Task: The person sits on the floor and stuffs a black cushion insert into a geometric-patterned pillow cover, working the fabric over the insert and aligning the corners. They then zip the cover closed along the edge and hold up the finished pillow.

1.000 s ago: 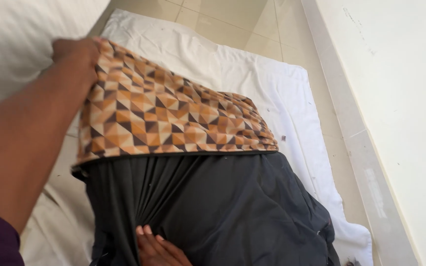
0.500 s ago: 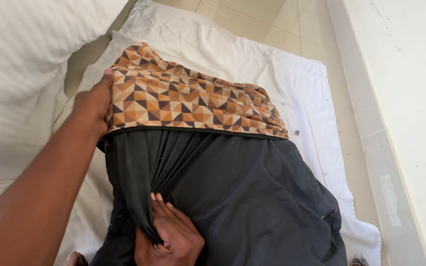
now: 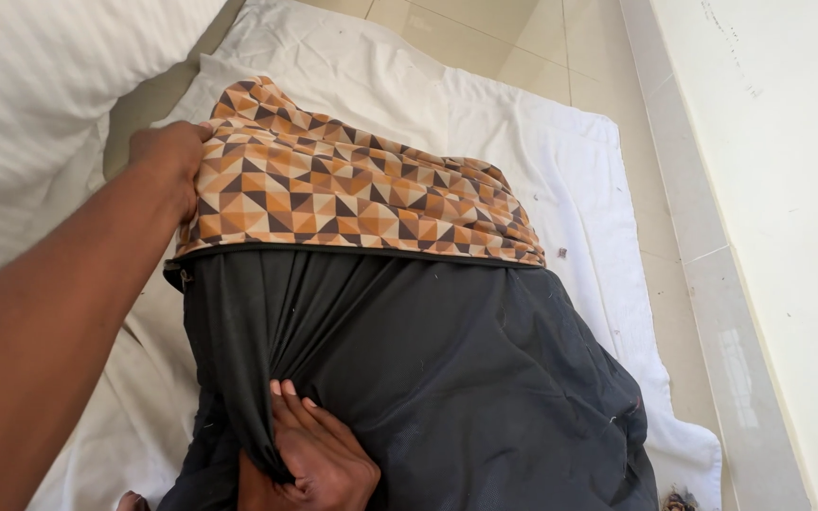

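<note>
A black garment (image 3: 447, 378) with a band of orange, brown and cream triangle pattern (image 3: 333, 194) lies spread on a white sheet (image 3: 560, 161) laid over a tiled floor (image 3: 532, 38); the patterned band runs across the middle of the sheet, its upper edge toward the sheet's far end, and the black cloth reaches from the band down to the sheet's near edge, where it bunches in dark folds at the near right corner; the left hand (image 3: 170, 161) is stretched out along the left side of the sheet and is closed on the left end of the patterned band, fingers curled over the cloth's edge, the forearm running back to the lower left of the view; the right hand (image 3: 319, 454) sits low at the near edge, closed on a gathered fold of the black cloth, thumb and fingers pinching the fabric so that pleats fan up from the grip toward the band; a white pillow or bedding edge (image 3: 40, 104) rises beyond the sheet's left side, just beside the left hand; a pale wall (image 3: 788, 189) with a tiled skirting runs along the right, clear of the sheet's right edge.
</note>
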